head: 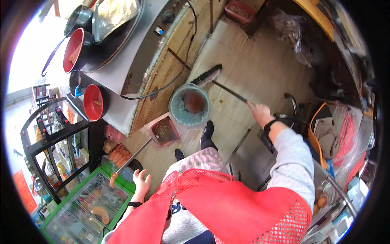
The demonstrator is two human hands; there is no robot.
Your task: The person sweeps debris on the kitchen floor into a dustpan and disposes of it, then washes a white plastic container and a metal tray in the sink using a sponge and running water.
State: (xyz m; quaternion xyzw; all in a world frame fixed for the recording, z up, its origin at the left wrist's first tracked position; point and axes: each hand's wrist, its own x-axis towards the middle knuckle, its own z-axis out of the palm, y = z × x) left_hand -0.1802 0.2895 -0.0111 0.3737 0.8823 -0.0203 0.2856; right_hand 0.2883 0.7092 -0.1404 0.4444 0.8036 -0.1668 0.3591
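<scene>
My right hand (pixel 261 115) grips the dark handle of a broom (pixel 233 92). The broom's dark bristle head (pixel 207 75) rests on the tiled floor beside the wooden cabinet front. My left hand (pixel 142 182) holds nothing, its fingers spread and partly curled. Close to it is the handle end of a long-handled dustpan (pixel 134 156), which appears apart from my fingers. The red dustpan's pan (pixel 165 131) lies on the floor with debris in it. Between pan and broom stands a bucket lined with a clear bag (pixel 175 110); its contents are blurred.
A steel counter (pixel 114 74) at upper left carries red pots (pixel 91 102). A black cable (pixel 179 73) hangs along its front. A green-framed glass-top freezer (pixel 91 207) stands at lower left. A plastic bag (pixel 292 33) is at upper right, a cardboard box (pixel 254 155) at right.
</scene>
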